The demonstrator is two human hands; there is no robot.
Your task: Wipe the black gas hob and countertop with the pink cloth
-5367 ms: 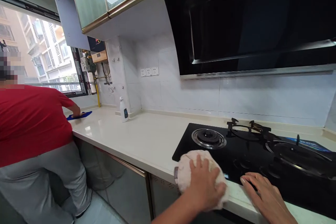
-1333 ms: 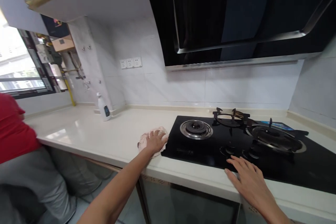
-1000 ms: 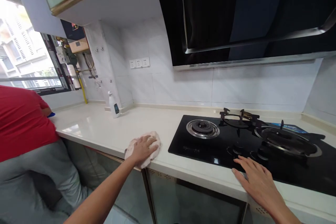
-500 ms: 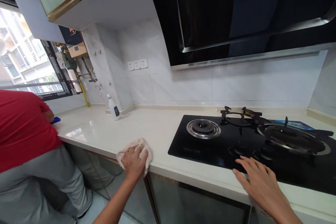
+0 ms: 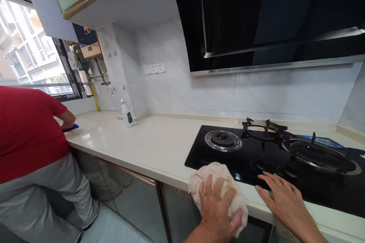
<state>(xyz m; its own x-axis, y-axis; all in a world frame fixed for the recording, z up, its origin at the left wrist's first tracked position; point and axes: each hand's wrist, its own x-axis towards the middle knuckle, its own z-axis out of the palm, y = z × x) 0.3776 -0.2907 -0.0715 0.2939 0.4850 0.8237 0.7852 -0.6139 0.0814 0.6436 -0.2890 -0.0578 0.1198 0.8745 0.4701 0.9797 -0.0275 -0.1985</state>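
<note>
A pale pink cloth (image 5: pixel 218 172) is bunched under my left hand (image 5: pixel 215 207), whose fingers press into it and curl around it. The cloth lies across the counter's front edge and laps the front-left corner of the black gas cooktop (image 5: pixel 199 148). To its right, my right hand (image 5: pixel 285 199) rests with fingers stretched out. Its palm is over the counter edge, and its fingertips are at the front of the cooktop near the knobs (image 5: pixel 286 169). That hand holds nothing. The part of the counter beneath the cloth is hidden.
Burner (image 5: pixel 223 140) and pan supports (image 5: pixel 261 131) are on the cooktop, below a black range hood (image 5: pixel 256 19). A white spray bottle (image 5: pixel 127 114) stands at the back of the counter (image 5: pixel 159 140). At left a person in red (image 5: pixel 31 133) leans over the counter, a blue item by the hand.
My left hand has moved the cloth rightward and nearer along the counter edge to the cooktop's corner. My right hand has stayed almost still. The other person's arm now shows more.
</note>
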